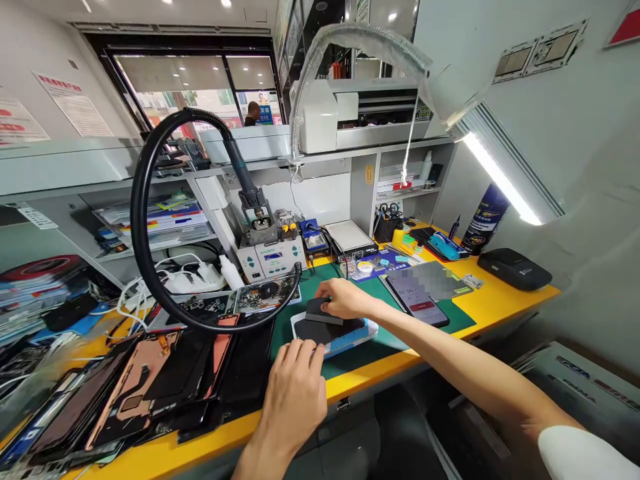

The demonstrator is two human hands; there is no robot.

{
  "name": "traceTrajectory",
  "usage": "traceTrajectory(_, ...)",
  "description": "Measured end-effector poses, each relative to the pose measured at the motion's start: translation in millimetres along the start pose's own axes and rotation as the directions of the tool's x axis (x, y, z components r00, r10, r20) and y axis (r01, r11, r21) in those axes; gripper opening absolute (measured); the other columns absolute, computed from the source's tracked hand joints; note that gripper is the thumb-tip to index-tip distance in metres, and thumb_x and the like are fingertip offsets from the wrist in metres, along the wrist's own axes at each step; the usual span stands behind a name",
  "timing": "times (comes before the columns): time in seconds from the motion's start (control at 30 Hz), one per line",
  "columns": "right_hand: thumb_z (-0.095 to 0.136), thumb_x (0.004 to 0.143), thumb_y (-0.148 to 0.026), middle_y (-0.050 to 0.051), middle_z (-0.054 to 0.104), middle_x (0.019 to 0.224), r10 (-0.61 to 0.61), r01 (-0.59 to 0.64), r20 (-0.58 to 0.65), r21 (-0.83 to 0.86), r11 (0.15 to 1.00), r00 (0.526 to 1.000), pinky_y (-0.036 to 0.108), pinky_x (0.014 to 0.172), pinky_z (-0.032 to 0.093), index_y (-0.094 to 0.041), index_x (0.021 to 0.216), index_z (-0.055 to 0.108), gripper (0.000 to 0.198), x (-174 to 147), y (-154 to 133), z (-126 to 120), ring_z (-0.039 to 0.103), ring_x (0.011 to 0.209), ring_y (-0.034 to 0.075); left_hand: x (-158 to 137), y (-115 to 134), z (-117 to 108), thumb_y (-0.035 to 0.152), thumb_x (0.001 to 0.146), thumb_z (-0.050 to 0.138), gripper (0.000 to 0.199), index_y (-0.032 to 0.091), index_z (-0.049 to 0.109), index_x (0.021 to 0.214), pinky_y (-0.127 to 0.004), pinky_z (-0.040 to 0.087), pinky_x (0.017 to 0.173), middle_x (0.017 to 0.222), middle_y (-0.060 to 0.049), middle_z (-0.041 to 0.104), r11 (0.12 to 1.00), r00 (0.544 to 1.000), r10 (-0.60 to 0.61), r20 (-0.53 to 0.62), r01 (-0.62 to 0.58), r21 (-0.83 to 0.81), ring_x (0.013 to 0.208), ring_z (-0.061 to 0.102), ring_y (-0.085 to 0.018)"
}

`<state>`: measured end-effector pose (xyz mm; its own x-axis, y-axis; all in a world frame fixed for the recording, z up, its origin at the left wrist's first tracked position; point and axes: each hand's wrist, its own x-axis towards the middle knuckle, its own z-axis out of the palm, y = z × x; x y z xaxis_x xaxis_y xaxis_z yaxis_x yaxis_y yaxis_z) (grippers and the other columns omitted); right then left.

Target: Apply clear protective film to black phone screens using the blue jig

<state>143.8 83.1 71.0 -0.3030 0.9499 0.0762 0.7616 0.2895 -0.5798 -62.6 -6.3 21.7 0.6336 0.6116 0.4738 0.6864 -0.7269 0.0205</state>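
Observation:
A shallow white-and-blue box [350, 344] with a dark flat top face lies on the green mat [295, 287] in front of me. My right hand [340, 298] pinches a dark grey block [320, 313] and holds it down against that dark face. At the box's near left edge is my left hand [299, 377], its fingers bent over the rim and the thumb side against it. The palm and the undersides of these fingers are hidden. A phone [417, 303] with a timer on its screen lies to the right of my right forearm.
Several phone shells and screens [170, 387] pile up on the left. A black hose [145, 220] arches over them from the grey soldering station [273, 259]. Overhead on the right hangs a lit lamp [500, 177]. A black case [515, 269] sits at the right end.

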Motion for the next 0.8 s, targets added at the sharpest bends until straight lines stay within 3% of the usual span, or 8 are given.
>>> traceTrajectory(0.4, 0.063, 0.072, -0.016, 0.007, 0.076, 0.096, -0.009, 0.007, 0.08, 0.017, 1.0, 0.997, 0.022, 0.058, 0.041, -0.016, 0.104, 0.076, 0.035, -1, -18, 9, 0.067, 0.082, 0.02, -6, 5, 8, 0.005, 0.083, 0.049, 0.035, 0.016, 0.065, 0.113, -0.044, 0.051, 0.086, 0.098, -0.008, 0.062, 0.999, 0.999, -0.026, -0.035, 0.027, 0.035, 0.093, 0.054, -0.026)
traceTrajectory(0.8, 0.062, 0.073, -0.016, 0.004, 0.075, 0.093, -0.131, 0.123, 0.16, 0.06, 0.991, 0.978, 0.02, 0.057, 0.038, -0.017, 0.106, 0.075, 0.036, -3, -20, 12, 0.064, 0.075, 0.016, -10, 9, 7, 0.005, 0.083, 0.049, 0.042, 0.016, 0.062, 0.121, -0.052, 0.046, 0.105, 0.104, -0.009, 0.064, 0.999, 0.999, -0.003, -0.047, 0.004, 0.036, 0.1, 0.057, -0.026)
